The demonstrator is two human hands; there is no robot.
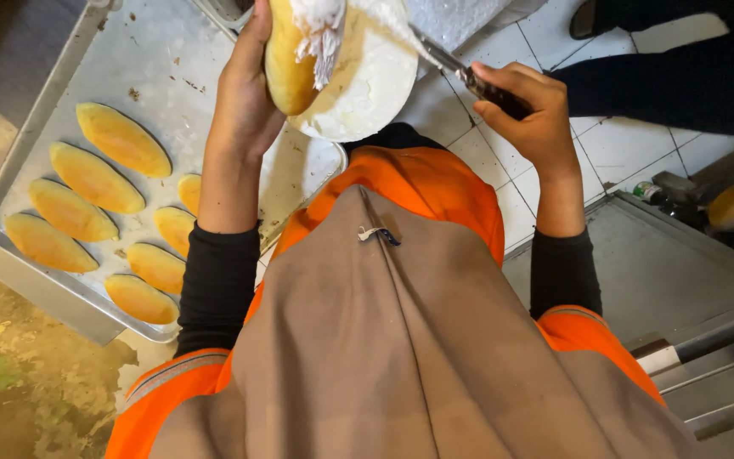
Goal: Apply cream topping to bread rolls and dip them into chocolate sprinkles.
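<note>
Left grip [244, 102] closed: bun [289, 64] | right grip [530, 110] closed: knife [460, 72]

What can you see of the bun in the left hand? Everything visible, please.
The bun is oblong, golden-yellow, with a smooth, glossy crust. The left hand grips it from the side, holding it upright above the white bowl. It looks split along one side, with white cream filling the opening and hanging out in strands. Its top end is cut off by the picture's edge. The knife in the right hand points toward it.
</note>
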